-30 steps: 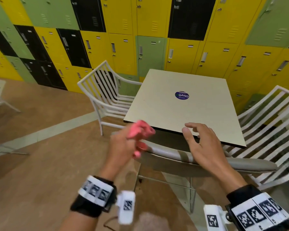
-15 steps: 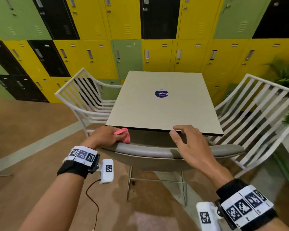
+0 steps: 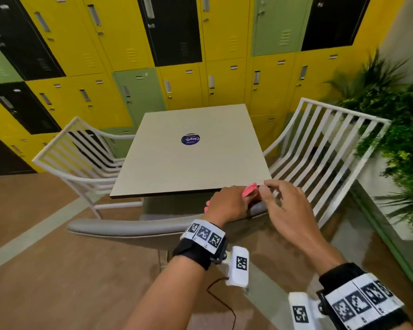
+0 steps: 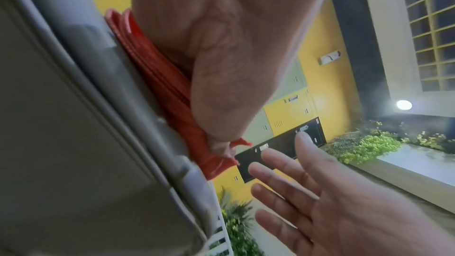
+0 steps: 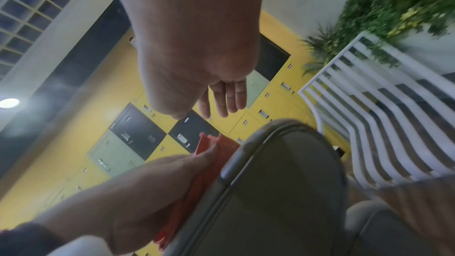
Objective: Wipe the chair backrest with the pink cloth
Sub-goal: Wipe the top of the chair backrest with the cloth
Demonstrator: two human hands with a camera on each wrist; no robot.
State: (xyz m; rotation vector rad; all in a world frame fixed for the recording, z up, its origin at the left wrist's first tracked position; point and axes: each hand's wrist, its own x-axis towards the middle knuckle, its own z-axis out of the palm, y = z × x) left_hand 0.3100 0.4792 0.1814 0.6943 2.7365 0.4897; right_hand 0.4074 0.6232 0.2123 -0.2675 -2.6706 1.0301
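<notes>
We press the one pink cloth [image 3: 250,189] against the right end of the grey chair backrest [image 3: 134,227] with our left hand [image 3: 227,203] curled around it, while our right hand [image 3: 287,206] hovers beside it, fingers loose and empty, near the table [image 3: 188,167] between two white slatted chairs [image 3: 81,148].

Left hand [image 3: 227,203] curled, palm down; right hand [image 3: 289,206] spread, fingers relaxed.
</notes>
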